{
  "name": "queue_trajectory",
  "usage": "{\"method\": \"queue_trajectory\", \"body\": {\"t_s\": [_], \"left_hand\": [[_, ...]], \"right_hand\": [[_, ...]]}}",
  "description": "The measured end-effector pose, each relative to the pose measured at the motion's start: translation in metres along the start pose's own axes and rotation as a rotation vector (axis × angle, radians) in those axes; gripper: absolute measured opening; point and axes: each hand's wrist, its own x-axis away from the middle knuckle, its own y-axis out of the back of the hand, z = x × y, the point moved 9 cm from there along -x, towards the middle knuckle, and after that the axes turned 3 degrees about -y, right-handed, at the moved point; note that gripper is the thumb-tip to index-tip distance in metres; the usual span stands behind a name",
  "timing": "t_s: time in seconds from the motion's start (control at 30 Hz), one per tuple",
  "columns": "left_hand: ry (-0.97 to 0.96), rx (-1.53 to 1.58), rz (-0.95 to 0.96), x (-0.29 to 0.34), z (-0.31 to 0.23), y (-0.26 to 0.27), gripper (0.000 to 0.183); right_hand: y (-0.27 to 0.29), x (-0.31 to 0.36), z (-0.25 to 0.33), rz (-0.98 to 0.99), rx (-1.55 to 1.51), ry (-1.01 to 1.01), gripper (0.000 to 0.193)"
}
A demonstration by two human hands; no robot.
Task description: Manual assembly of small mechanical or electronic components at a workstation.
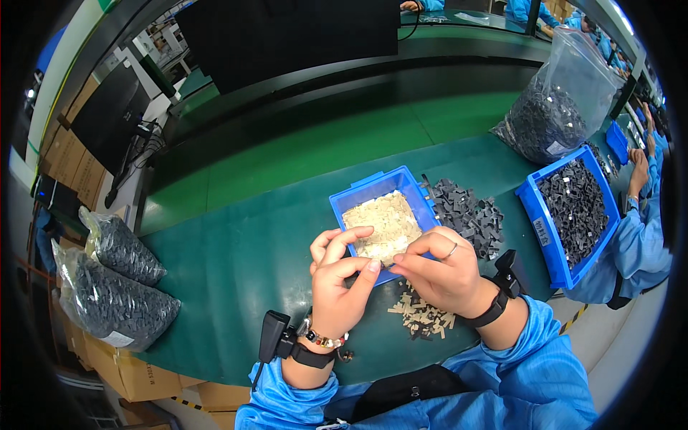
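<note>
My left hand point(341, 287) is over the near left side of a blue bin point(367, 188), its fingers curled and its thumb close to the index finger. Opposite it, my right hand point(446, 276) pinches thumb and index finger together at the bin's near edge. The fingertips are close to each other; whatever they hold is too small or hidden to name. Many small flat cream pieces point(387, 223) fill the bin. Beside it on the right lies a heap of dark grey pieces point(469, 218). Below my right hand, cream strips point(423, 312) are scattered with some dark bits.
A second blue bin point(548, 233) of dark pieces stands at the right, with a clear bag point(552, 115) of dark pieces behind it. Two filled bags point(118, 301) sit at the table's left end. A co-worker's sleeve point(631, 251) is at the right; a black monitor point(111, 115) stands far left.
</note>
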Motion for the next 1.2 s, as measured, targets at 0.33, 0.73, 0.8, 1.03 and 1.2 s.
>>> {"method": "queue_trajectory", "body": {"t_s": [0.33, 0.73, 0.8, 1.03, 1.2], "left_hand": [[0.005, 0.113, -0.021, 0.0, 0.004, 0.002, 0.004], [-0.049, 0.015, -0.089, 0.004, -0.013, 0.005, 0.014], [-0.087, -0.09, -0.072, 0.004, -0.021, 0.003, 0.015], [-0.114, -0.109, -0.045, 0.008, -0.026, 0.002, 0.014], [-0.117, -0.15, -0.087, 0.004, -0.024, 0.003, 0.016]], "right_hand": [[0.008, 0.0, 0.005, -0.052, -0.012, 0.046, 0.021], [-0.008, 0.007, -0.022, 0.018, -0.428, -0.349, 0.016], [-0.009, 0.011, -0.029, 0.011, -0.48, -0.453, 0.013], [-0.021, 0.014, -0.034, 0.082, -0.605, -0.485, 0.006], [-0.006, 0.032, -0.054, -0.027, -0.713, -0.687, 0.007]]}}
